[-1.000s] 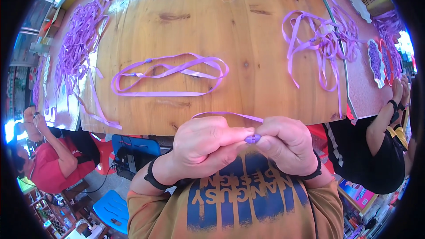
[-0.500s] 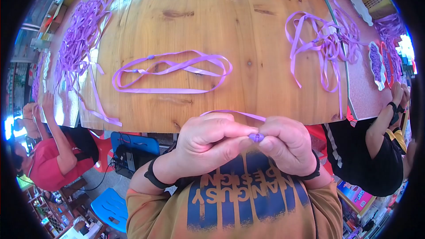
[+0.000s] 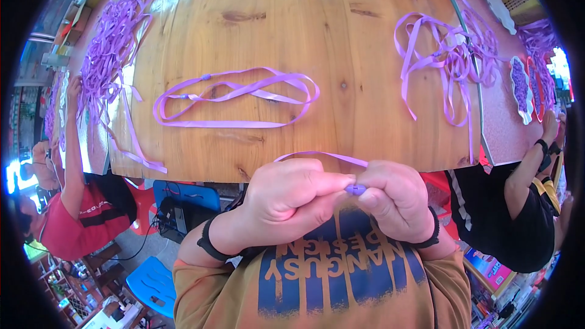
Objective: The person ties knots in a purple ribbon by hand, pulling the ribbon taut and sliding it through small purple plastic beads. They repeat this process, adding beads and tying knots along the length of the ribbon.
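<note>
My left hand [image 3: 298, 198] and my right hand [image 3: 396, 198] meet in front of my chest, just off the table's near edge. Between their thumbs and forefingers they pinch a small purple plastic clasp [image 3: 355, 189], one hand at each end. A purple ribbon [image 3: 329, 155] arches behind the hands, seemingly part of the same lanyard; its ends are hidden by my fingers. Beyond my hands a looped purple lanyard [image 3: 225, 124] with small purple fittings lies flat on the table.
A wooden table [image 3: 317, 42] spreads before me. At its left lies a heap of purple ribbons [image 3: 109, 55], at its right a looser tangle [image 3: 448, 58]. White trays with purple pieces [image 3: 520, 88] stand farther right. Co-workers sit left, in a red shirt [image 3: 67, 225], and right, in black [image 3: 509, 219].
My hands stay almost in place, both still pinching the clasp. On the left, the co-worker's arm has reached forward toward the ribbon heap.
</note>
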